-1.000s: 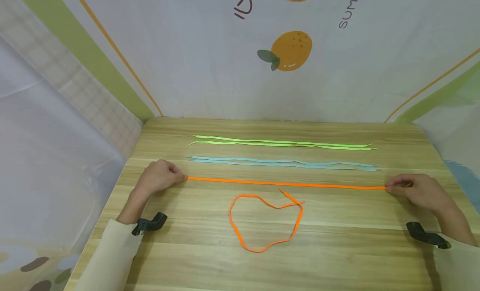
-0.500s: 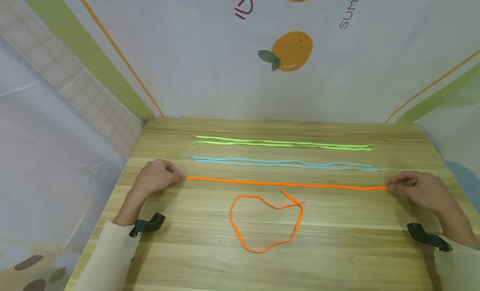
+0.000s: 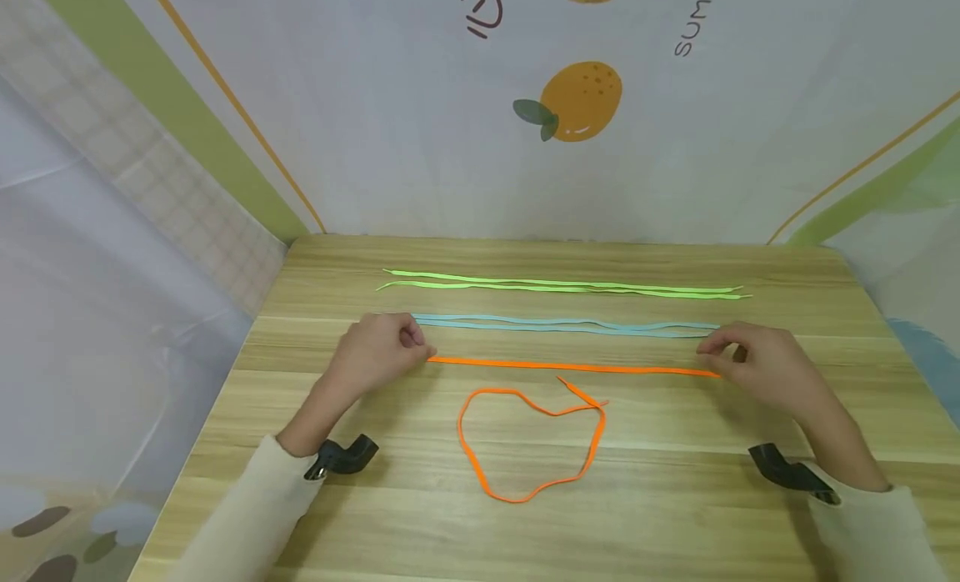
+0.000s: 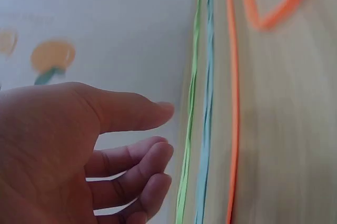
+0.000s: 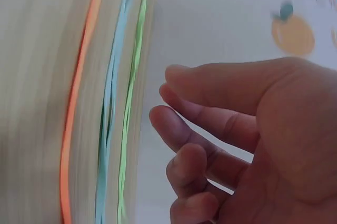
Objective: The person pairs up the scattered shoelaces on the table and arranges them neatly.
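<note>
A straight orange shoelace point(image 3: 570, 367) lies across the table, in front of two light blue shoelaces point(image 3: 525, 323). My left hand point(image 3: 382, 348) hovers over its left part; in the left wrist view the thumb point(image 4: 137, 110) stands apart from the relaxed fingers, with nothing between them. Over its right part is my right hand point(image 3: 761, 365). The right wrist view shows those fingers loosely bent and holding nothing. Each hand hides one end of the orange lace and of the blue pair in the head view. A second orange shoelace point(image 3: 465, 449) lies in a loose loop nearer me, its ends crossing.
Two bright green shoelaces point(image 3: 540, 286) lie side by side at the back of the wooden table point(image 3: 660, 515). Behind the table's far edge hangs a pale cloth point(image 3: 420, 148) printed with fruit. Each wrist wears a black camera mount point(image 3: 345, 457).
Both hands have let go of the straight orange lace's ends and moved inward, toward each other. The lace stays in place, as do the looped orange lace and the blue and green pairs.
</note>
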`<state>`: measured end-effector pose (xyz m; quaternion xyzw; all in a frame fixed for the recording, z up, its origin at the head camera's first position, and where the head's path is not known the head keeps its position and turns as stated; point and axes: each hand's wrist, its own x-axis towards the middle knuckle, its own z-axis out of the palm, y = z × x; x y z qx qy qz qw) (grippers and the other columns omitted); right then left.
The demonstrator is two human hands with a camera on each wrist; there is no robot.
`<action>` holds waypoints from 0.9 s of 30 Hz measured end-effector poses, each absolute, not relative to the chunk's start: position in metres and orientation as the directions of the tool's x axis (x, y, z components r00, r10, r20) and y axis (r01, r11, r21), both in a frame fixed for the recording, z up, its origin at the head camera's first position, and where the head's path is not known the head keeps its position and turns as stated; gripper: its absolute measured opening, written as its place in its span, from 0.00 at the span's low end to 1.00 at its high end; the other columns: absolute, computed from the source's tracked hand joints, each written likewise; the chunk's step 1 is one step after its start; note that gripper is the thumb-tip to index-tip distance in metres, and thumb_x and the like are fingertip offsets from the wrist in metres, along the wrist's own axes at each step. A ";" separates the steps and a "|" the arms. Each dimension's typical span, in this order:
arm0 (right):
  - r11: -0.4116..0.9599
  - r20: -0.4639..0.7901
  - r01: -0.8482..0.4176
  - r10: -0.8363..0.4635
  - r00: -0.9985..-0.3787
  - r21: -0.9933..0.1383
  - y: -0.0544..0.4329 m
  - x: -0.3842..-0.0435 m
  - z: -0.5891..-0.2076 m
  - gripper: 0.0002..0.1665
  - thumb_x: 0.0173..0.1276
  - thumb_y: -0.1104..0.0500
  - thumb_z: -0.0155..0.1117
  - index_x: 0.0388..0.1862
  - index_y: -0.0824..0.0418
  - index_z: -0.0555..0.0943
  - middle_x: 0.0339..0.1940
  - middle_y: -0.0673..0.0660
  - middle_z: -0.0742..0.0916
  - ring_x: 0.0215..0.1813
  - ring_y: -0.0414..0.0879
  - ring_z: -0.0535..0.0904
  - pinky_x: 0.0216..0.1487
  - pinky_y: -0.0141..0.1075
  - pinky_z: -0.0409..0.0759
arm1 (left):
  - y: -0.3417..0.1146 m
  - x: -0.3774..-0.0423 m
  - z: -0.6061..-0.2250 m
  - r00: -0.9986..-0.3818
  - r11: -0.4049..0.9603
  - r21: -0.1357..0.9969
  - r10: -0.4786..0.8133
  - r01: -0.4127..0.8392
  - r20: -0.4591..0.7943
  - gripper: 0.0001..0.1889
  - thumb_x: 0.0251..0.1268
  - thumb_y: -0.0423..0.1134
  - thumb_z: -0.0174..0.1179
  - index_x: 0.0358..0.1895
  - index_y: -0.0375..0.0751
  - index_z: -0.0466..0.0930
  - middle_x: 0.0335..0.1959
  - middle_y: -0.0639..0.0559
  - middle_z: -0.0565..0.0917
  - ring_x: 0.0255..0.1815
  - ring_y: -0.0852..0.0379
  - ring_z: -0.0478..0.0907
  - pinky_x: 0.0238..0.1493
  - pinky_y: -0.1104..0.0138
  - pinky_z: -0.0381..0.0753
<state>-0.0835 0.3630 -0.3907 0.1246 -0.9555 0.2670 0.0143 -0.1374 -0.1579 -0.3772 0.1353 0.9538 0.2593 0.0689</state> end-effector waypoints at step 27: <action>0.749 0.030 -0.401 -0.455 -0.890 -0.528 0.214 -0.103 -0.420 0.07 0.62 0.63 0.80 0.38 0.54 0.92 0.34 0.40 0.89 0.35 0.37 0.81 0.38 0.37 0.81 | -0.024 -0.104 -0.415 -0.666 0.605 0.398 0.746 0.690 0.019 0.09 0.64 0.41 0.82 0.45 0.49 0.95 0.40 0.59 0.89 0.42 0.56 0.82 0.47 0.64 0.81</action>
